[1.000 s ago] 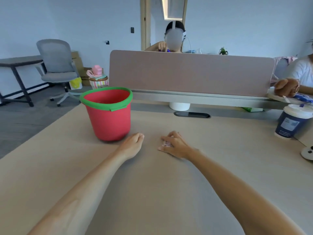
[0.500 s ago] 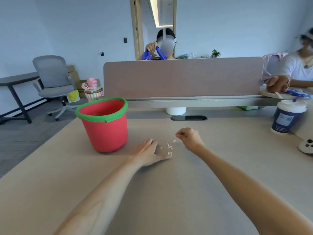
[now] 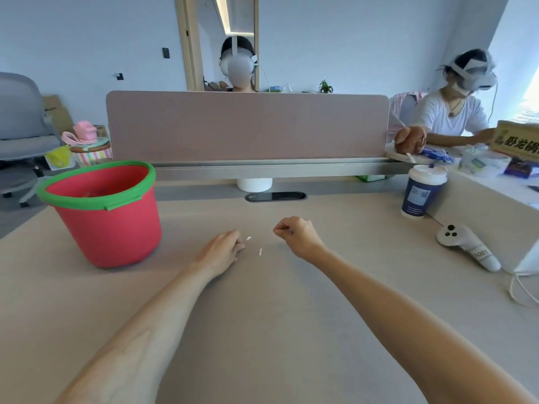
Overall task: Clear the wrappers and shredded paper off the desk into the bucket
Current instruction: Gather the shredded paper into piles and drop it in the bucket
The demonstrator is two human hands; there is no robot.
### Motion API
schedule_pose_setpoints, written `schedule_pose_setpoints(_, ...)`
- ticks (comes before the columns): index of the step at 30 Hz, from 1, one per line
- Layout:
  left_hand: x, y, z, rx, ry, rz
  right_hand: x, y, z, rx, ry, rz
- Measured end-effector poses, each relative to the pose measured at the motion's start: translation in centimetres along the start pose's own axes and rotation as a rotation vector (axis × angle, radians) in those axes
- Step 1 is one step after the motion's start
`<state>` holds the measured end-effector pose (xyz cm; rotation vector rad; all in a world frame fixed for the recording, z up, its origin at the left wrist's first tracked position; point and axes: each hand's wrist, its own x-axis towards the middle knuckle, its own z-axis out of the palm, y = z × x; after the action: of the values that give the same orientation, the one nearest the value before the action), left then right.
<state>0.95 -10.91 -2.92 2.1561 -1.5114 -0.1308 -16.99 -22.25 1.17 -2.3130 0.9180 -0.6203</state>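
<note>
A red bucket point(image 3: 108, 232) with a green rim stands on the left of the beige desk point(image 3: 262, 304). Two small white paper shreds point(image 3: 260, 251) lie on the desk between my hands. My left hand point(image 3: 223, 249) rests on the desk just left of them, right of the bucket, with its fingers curled under; what is under them is hidden. Slightly above the desk and right of the shreds, my right hand point(image 3: 295, 234) is closed in a fist, with a tiny scrap showing at the fingertips.
A dark blue lidded cup point(image 3: 420, 193) and a white controller point(image 3: 466, 246) sit at the right, with a white cable point(image 3: 522, 290) near the edge. A pink divider point(image 3: 248, 126) runs along the back, with two people beyond it. An office chair stands at far left.
My right hand closed over the scraps and lifted away to the right as a fist. My left hand slid in from beside the bucket and curled its fingers at the remaining shreds.
</note>
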Motion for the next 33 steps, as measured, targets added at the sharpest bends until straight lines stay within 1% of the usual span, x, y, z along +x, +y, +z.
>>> schedule_pose_setpoints(2,-0.3,0.2,-1.4,0.007,0.017,-0.002,0.5,-1.5,-0.1,0.025,0.010,-0.016)
schedule_pose_setpoints(4,-0.5,0.7,-3.7,0.024,0.067,0.035,1.6,-3.7,-0.2,0.055,0.019,-0.036)
schedule_pose_setpoints(6,-0.5,1.4,-6.8,0.092,0.143,0.060,2.8,-6.8,-0.2,0.098,0.024,-0.080)
schedule_pose_setpoints(10,-0.3,2.2,-15.1,0.226,0.320,0.049,5.9,-14.9,0.4,0.165,0.032,-0.234)
schedule_pose_setpoints(12,-0.6,1.3,-19.4,0.283,0.386,0.008,7.4,-19.4,1.4,0.174,0.033,-0.312)
schedule_pose_setpoints(14,-1.2,-0.7,-23.1,0.314,0.410,-0.090,8.6,-23.5,2.8,0.185,0.010,-0.385)
schedule_pose_setpoints(17,-2.4,-4.7,-26.6,0.337,0.353,-0.259,10.5,-28.4,5.6,0.113,-0.077,-0.482)
schedule_pose_setpoints(19,-3.0,-6.9,-27.5,0.325,0.293,-0.311,11.7,-30.1,7.5,0.005,-0.140,-0.513)
schedule_pose_setpoints(22,-3.2,-8.9,-27.5,0.346,0.180,-0.354,12.6,-30.7,9.1,-0.161,-0.213,-0.555)
schedule_pose_setpoints(26,-2.8,-9.8,-27.6,0.373,0.179,-0.334,12.6,-30.2,9.1,-0.289,-0.249,-0.608)
schedule_pose_setpoints(30,-2.5,-9.5,-27.7,0.383,0.196,-0.298,11.7,-29.4,7.5,-0.288,-0.227,-0.587)
schedule_pose_setpoints(33,-2.4,-8.5,-27.2,0.373,0.161,-0.282,10.7,-28.2,5.6,-0.282,-0.173,-0.582)
